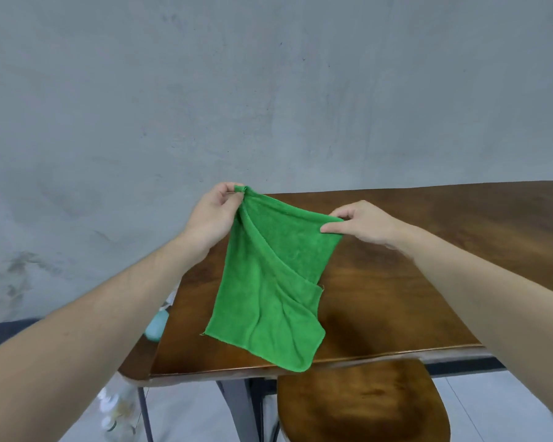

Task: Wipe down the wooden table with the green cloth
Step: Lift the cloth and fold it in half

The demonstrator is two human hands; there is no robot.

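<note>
The green cloth [268,282] hangs in the air above the wooden counter [412,282], held up by its two top corners. Its long axis runs from the hands down toward the near edge of the counter, leaning slightly to the left at the bottom; the lower hem droops over that near edge. A diagonal fold crosses the cloth from the upper left corner to the right side, and the lower part is loosely creased.

The left hand [213,215] pinches the upper left corner between thumb and fingertips, its grip closed tightly on a small bunch of fabric. The right hand [364,223] holds the upper right corner, thumb laid across the front of the cloth and fingers curled behind it, grip likewise closed on the fabric. The right corner sits a little lower than the left.

Below the counter's near edge stands a wooden stool [361,406]. Past the counter's left edge a pale blue object [156,327] shows, partly hidden by the left forearm.
</note>
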